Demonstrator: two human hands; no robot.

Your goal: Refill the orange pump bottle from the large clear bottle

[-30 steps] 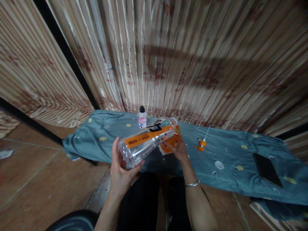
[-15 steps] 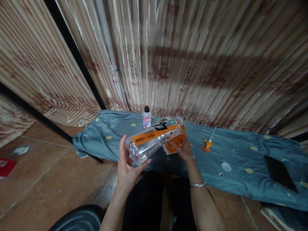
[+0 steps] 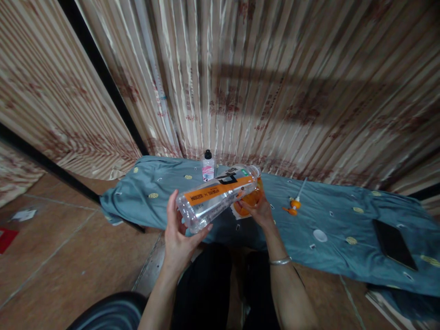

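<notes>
Striped curtain [image 3: 206, 68] behind, teal-draped table [image 3: 295, 238] in front of us
We've got the clear bottle [image 3: 220, 197] tilted above the table's near edge, left hand [image 3: 180, 240] gripping its base, right hand [image 3: 261, 211] round the orange container [image 3: 251, 199] beside its neck, probably to steady both

One clear bottle [image 3: 216, 198], one orange bottle [image 3: 252, 197], one small black-capped bottle [image 3: 208, 169]: three bottles. One left hand [image 3: 180, 240], one right hand [image 3: 261, 211]. One pump [image 3: 294, 205], one phone [image 3: 394, 244], one bracelet [image 3: 280, 261], one white disc [image 3: 320, 236], one cloth [image 3: 343, 256]. Two trouser legs [image 3: 202, 284]. Three dark poles [image 3: 101, 75]. One red item [image 3: 7, 239], one paper [image 3: 24, 215]
</notes>
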